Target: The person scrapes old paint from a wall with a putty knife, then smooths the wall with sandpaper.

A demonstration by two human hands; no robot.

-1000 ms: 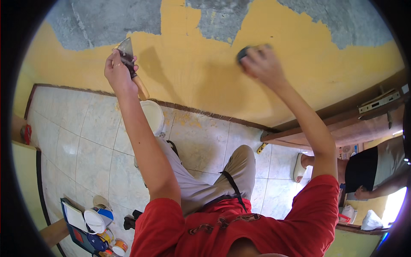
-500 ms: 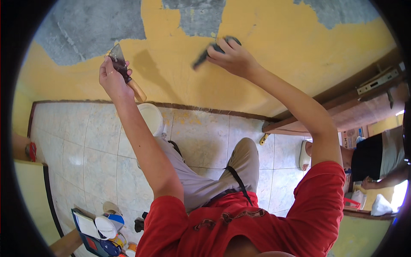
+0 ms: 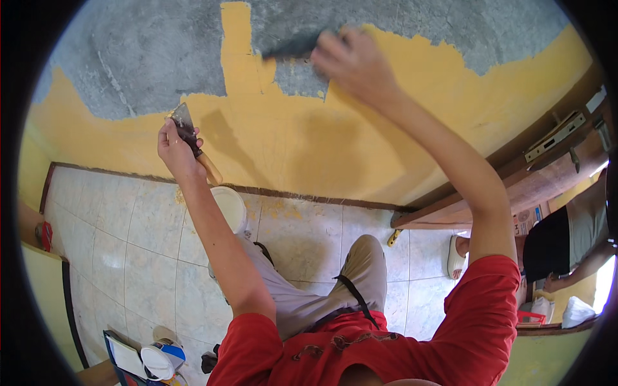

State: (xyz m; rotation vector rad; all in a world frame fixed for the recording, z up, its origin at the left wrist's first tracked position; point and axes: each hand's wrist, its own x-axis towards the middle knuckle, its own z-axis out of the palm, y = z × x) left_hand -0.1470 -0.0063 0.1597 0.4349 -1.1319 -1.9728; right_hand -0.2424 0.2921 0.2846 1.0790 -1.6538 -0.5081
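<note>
My left hand [image 3: 175, 149] is closed around the dark blade end of a putty knife [image 3: 210, 168], low in front of the yellow wall [image 3: 405, 90]. Its wooden handle points down and right, and yellowish crumbs cling to the blade. Higher up, my right hand [image 3: 355, 63] grips a long dark tool [image 3: 293, 47], smeared by motion, so its exact kind is unclear. That tool lies across a bare grey patch [image 3: 299, 82] and points left toward a narrow strip of yellow paint [image 3: 237, 48]. Whether it touches the wall cannot be made out.
A white bucket [image 3: 230, 209] stands by the wall's foot, near yellow flakes [image 3: 283, 208] on the tiles. A wooden door [image 3: 463, 204] juts in at right, with a yellow-handled tool [image 3: 394, 237] near it. Another person [image 3: 547, 248] stands beyond. Containers [image 3: 158, 360] sit lower left.
The view has tilted up, showing more grey wall. My right hand has moved up from the yellow paint to the grey patch with its tool. The left hand keeps its hold on the putty knife.
</note>
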